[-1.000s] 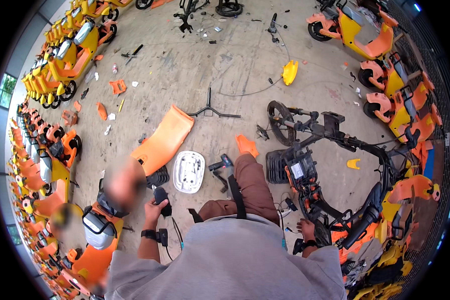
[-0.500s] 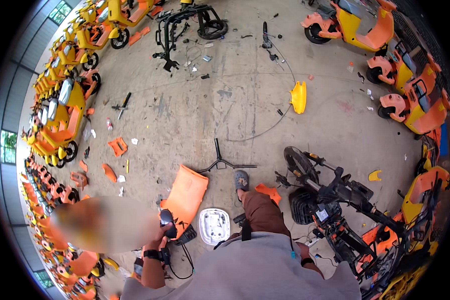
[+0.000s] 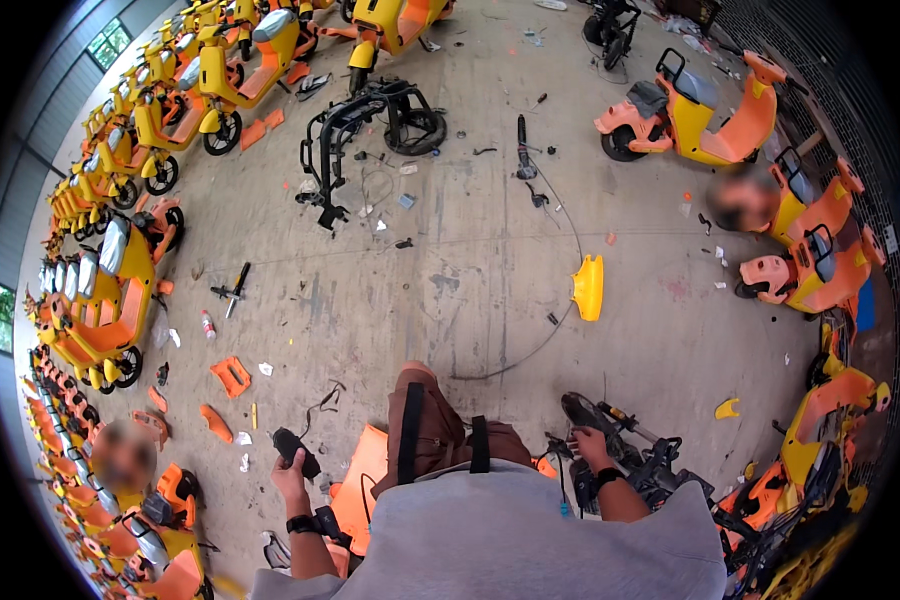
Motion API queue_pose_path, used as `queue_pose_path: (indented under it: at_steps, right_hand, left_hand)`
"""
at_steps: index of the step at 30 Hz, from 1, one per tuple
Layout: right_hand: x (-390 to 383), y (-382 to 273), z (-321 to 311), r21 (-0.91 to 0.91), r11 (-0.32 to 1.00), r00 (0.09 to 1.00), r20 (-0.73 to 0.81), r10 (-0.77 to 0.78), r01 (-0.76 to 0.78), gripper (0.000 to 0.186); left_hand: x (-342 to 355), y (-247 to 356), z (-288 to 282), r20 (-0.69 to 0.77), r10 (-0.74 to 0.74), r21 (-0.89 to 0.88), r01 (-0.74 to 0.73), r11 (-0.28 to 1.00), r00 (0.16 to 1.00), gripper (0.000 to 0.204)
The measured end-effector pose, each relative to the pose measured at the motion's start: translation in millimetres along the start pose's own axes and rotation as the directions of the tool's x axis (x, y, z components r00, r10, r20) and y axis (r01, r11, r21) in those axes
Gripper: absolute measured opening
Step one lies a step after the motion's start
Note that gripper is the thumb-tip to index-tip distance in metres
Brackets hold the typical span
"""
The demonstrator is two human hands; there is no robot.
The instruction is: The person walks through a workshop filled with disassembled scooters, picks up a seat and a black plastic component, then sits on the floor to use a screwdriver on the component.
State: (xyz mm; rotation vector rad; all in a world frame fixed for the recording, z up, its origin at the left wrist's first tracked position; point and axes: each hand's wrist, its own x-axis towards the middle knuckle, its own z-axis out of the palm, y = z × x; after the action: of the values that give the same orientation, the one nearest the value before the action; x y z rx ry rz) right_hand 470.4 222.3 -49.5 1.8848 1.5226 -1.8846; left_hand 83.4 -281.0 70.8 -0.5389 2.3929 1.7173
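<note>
Gripping with the left hand (image 3: pixel 289 482) a dark, blocky object (image 3: pixel 296 453) at the near left, with fingers closed around its lower part. Cannot tell if joined to the thin black cable (image 3: pixel 322 404) just beyond. Holding the right hand (image 3: pixel 590 446) loosely open, with nothing visible in it, beside a black metal frame with wheel (image 3: pixel 660 462) at the near right; cannot tell if touching. Showing farther out a curved yellow plastic panel (image 3: pixel 590 289) and, at far left, yellow-and-orange scooters (image 3: pixel 120 325).
</note>
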Motion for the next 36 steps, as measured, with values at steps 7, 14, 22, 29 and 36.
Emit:
queue_pose_path:
  at_steps: [7, 14, 22, 29, 36]
  right_hand:
    - [95.5, -169.4, 90.0, -0.055, 0.930, 0.931, -0.012, -0.365, 0.364, 0.030]
    - [166.3, -261.8, 149.4, -0.145, 0.980, 0.991, -0.001, -0.137, 0.135, 0.031]
    - [211.1, -375.7, 170.8, 0.352, 0.936, 0.978, -0.188, 0.086, -0.014, 0.030]
    - [317.2, -417.9, 145.6, 0.439, 0.879, 0.931, -0.205, 0.303, -0.189, 0.030]
    - [452.1, -531.5, 83.2, 0.282, 0.905, 0.923, -0.126, 0.365, -0.319, 0.030]
  left_hand:
    - [129.6, -11.5, 58.2, 0.223, -0.447, 0.091, 0.438, 0.894, 0.866, 0.031]
    - [283.8, 57.9, 199.9, 0.153, -0.554, 0.247, 0.511, 0.823, 0.818, 0.035]
    - [397.8, 160.8, 352.8, 0.411, -0.320, 0.277, 0.217, 0.936, 0.854, 0.033]
    - [440.6, 245.7, 507.4, 0.500, -0.355, 0.208, 0.289, 0.935, 0.790, 0.029]
    - [460.9, 323.0, 652.5, 0.383, -0.533, 0.323, 0.431, 0.843, 0.755, 0.035]
